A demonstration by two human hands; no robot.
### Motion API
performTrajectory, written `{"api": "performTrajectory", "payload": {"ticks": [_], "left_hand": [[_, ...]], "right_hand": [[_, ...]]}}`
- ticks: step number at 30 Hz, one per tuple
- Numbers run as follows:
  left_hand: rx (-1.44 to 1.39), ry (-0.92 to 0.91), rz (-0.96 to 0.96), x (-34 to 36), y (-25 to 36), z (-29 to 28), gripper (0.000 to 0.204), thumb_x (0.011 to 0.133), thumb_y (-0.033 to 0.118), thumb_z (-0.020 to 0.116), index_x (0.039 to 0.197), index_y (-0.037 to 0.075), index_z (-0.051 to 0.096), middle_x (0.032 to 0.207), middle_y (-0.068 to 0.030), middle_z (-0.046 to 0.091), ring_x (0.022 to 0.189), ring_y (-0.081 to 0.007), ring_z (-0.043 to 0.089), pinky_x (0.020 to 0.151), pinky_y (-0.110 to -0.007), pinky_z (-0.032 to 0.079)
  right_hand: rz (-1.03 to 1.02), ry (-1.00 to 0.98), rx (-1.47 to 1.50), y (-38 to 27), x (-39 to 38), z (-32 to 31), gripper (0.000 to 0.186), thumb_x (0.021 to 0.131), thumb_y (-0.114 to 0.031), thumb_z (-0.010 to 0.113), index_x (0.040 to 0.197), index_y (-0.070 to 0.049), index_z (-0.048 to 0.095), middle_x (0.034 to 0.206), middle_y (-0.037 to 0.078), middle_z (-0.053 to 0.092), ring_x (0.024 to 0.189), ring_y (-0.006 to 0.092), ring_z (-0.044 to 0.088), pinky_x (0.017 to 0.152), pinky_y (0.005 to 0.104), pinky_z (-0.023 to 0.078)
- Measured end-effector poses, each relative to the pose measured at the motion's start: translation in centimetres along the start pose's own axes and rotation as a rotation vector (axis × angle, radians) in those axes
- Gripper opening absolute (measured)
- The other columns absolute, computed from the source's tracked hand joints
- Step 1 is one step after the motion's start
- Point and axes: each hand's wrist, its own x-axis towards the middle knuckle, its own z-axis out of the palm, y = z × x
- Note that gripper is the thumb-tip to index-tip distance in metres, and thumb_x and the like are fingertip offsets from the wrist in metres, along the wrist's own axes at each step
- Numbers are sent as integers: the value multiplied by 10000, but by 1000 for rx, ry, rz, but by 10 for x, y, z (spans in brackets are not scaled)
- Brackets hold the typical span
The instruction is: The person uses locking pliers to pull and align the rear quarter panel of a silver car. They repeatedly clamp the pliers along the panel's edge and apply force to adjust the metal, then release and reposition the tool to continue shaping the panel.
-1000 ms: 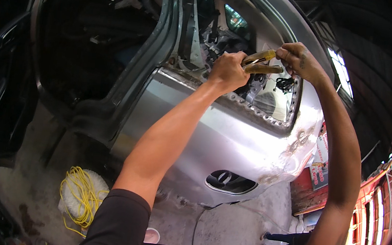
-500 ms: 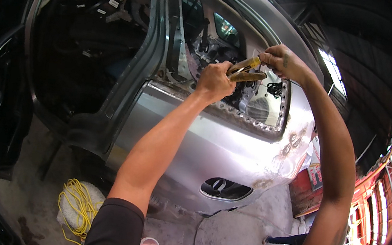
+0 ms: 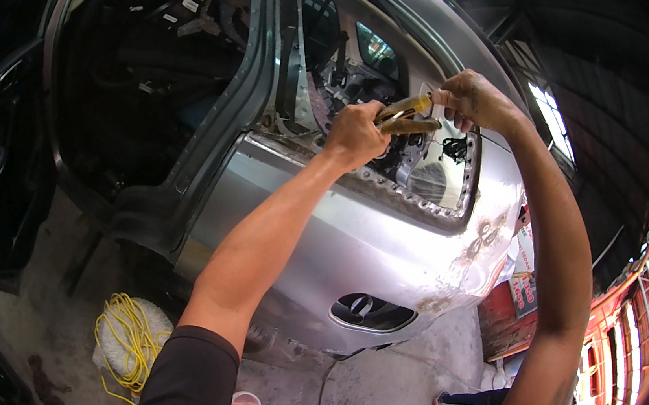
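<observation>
My left hand (image 3: pixel 357 132) is closed around the handles of a pair of yellow-handled pliers (image 3: pixel 406 115), held up at the window opening of a silver car's rear body panel (image 3: pixel 352 237). My right hand (image 3: pixel 471 99) pinches something small at the pliers' far end, just above the bare, rusty window frame (image 3: pixel 420 197). What the fingers pinch is too small to make out. Loose black wiring (image 3: pixel 454 147) hangs inside the opening behind both hands.
The stripped car's rear door opening (image 3: pixel 147 81) gapes at left, showing a dark interior. A coil of yellow cable (image 3: pixel 124 336) lies on a white bag on the concrete floor. Another person's legs (image 3: pixel 469 403) stand at lower right near a red object (image 3: pixel 514 317).
Both hands with the pliers have shifted slightly left and up in the picture against the window opening as my view moved; the grips look the same.
</observation>
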Motion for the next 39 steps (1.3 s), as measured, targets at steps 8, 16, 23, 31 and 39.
{"api": "performTrajectory", "payload": {"ticks": [8,16,23,31,39], "left_hand": [[23,1,6,1,5,-2,188,808,145,761,956,31,733,870,-214,743,851,-408,734,781,-479,584],[-11,29,-7,1,2,-2,201,803,156,771,952,27,733,861,-216,741,844,-413,731,771,-479,583],[-4,1,-30,2,1,-3,196,801,154,768,947,29,731,864,-218,739,846,-417,729,775,-485,582],[38,1,20,1,-1,-2,217,835,193,767,953,15,727,847,-229,726,857,-437,720,728,-470,555],[52,-33,12,0,1,2,217,803,169,752,963,23,737,863,-216,735,873,-425,722,754,-472,563]], "right_hand": [[124,-69,116,-2,-7,0,599,1047,-560,584,973,16,730,642,43,627,511,138,616,431,277,485],[-41,36,204,8,-5,13,435,1046,-388,659,986,38,717,569,-43,501,426,57,458,398,245,349],[-83,82,39,2,-7,11,390,1037,-370,668,1046,16,723,614,-4,584,495,88,558,480,278,461],[-120,55,-144,-24,-8,-7,978,842,-663,762,1551,-47,491,1283,214,670,1277,333,619,1112,457,476],[-49,-189,-958,-81,-18,39,465,831,-267,762,1222,-31,673,1164,189,675,1218,361,614,1037,455,496]]}}
